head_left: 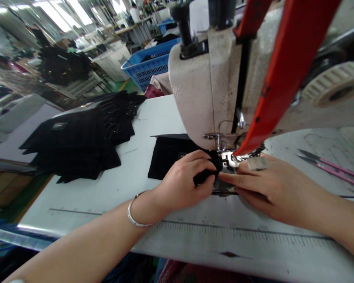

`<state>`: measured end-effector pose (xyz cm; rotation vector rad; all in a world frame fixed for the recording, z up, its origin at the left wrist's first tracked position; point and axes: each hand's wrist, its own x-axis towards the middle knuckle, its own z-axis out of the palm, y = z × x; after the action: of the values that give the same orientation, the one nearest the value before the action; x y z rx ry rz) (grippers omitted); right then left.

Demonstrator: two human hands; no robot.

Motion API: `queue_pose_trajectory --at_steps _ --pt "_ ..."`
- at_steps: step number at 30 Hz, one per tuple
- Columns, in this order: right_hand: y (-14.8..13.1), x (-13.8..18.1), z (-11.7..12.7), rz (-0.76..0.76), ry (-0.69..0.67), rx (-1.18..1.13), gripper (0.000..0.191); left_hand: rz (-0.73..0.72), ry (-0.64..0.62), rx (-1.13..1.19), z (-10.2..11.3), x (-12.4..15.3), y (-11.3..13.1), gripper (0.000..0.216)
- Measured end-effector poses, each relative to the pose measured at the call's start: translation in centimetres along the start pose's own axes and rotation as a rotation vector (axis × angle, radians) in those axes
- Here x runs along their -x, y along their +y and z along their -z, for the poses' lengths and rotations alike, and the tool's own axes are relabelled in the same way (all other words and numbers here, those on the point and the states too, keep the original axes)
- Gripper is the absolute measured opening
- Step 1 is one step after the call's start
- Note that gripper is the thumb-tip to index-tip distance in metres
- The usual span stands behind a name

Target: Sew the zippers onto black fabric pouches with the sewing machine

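My left hand (pixel 184 181) is closed on a folded edge of a black fabric piece (pixel 168 155), right in front of the presser foot (pixel 228 159) of a white sewing machine (pixel 212 78). My right hand (pixel 265 186) lies beside it with fingers stretched flat, pressing the fabric down at the needle plate. A tape wrap sits on one right fingertip. The two hands touch at the fingertips. A silver bangle (pixel 135 216) circles my left wrist.
A stack of black fabric pieces (pixel 82 137) lies at the table's left. Pink-handled thread snips (pixel 333 167) rest at the right. An orange strap (pixel 283 67) hangs across the machine. A blue basket (pixel 150 65) stands behind the white table (pixel 106 188).
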<state>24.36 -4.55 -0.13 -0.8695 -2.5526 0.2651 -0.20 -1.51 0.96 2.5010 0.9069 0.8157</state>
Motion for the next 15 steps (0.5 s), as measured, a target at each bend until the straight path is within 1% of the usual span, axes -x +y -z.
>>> queue_pose_trajectory --at_steps 3,6,9,15 --pt "-0.08 -0.04 0.04 0.002 0.008 -0.009 0.043 -0.009 0.005 -0.037 -0.14 0.14 0.05 0.013" --pt "-0.11 -0.10 0.18 -0.008 -0.009 -0.025 0.043 -0.038 0.013 -0.064 -0.34 0.21 -0.14 0.008" --pt "-0.07 -0.13 0.29 -0.019 -0.015 -0.026 0.041 -0.071 0.013 -0.062 -0.40 0.18 -0.36 0.010" --pt "-0.21 -0.25 0.07 -0.007 0.001 -0.037 0.041 -0.068 -0.057 -0.066 -0.18 -0.01 -0.32 0.015"
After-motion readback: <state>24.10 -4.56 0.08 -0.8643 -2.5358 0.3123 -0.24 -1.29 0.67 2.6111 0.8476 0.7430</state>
